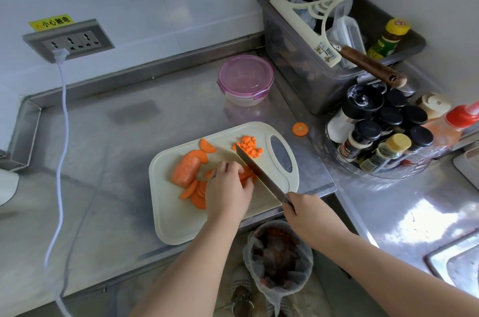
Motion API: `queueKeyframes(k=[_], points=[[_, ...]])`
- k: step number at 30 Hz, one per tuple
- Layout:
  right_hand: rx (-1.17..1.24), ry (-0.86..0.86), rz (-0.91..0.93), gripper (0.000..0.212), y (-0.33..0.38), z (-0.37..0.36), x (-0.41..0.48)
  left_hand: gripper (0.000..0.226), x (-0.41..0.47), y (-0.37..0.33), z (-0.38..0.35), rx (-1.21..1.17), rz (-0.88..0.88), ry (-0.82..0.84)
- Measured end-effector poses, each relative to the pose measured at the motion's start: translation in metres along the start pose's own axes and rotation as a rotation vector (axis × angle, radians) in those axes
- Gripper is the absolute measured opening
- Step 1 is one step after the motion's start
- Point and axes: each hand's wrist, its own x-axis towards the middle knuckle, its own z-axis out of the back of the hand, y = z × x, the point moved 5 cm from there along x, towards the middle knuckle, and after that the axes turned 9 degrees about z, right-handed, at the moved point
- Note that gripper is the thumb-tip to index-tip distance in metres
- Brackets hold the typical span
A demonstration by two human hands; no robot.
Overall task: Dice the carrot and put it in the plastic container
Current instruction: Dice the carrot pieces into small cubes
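On the pale cutting board (181, 220) lies a large carrot piece (185, 169), with several orange slices (197, 193) beside it and a small heap of diced carrot (248, 146) at the far side. My left hand (229, 189) holds down carrot slices with curled fingertips. My right hand (304, 213) grips the knife (259, 176) by its handle, and the blade lies against the slices next to my left fingers. The round plastic container (245, 80) with a purple lid stands closed behind the board.
One carrot round (300, 129) lies on the steel counter right of the board. A tray of spice bottles (381, 140) and a grey bin (298, 62) with utensils stand at the right. A lined trash bin (278, 257) sits below the counter edge. A white cord (61, 161) runs from the wall socket.
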Motion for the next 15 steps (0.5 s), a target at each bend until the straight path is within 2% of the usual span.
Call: queueKeyframes(k=[3, 10, 15], points=[[-0.003, -0.002, 0.001, 0.024, 0.0003, 0.0007, -0.0002, 0.036, -0.0010, 0.0010, -0.0013, 0.048, -0.027, -0.001], [-0.010, -0.001, 0.007, 0.025, 0.0027, -0.0006, -0.0027, 0.033, 0.0022, 0.0001, -0.0019, 0.016, -0.014, 0.002], [-0.005, 0.016, 0.002, 0.025, 0.0032, -0.0001, -0.0021, 0.047, 0.0009, 0.0041, -0.0026, 0.013, -0.018, 0.011]])
